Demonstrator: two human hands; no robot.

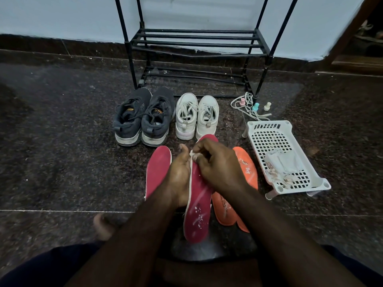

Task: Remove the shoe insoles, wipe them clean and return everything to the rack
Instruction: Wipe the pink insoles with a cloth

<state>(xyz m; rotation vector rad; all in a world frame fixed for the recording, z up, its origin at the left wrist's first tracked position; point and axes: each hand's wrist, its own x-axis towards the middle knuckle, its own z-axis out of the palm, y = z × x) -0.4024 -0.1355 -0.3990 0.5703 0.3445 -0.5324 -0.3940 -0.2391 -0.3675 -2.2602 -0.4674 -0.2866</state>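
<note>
So the person's left hand [179, 179] props up a long red foam insole [198, 204] from its edge, tilting it so the top faces the right hand [215, 164], whose grip is pinching a small white wipe [193, 155] against it, probably mid-scrub. A second red insole [157, 170] and two orange ones [246, 168] lie flat on the dark speckled floor [62, 141], near the dark grey sneakers [143, 119] and white sneakers [196, 117] waiting below the empty black metal rack [199, 44].
</note>
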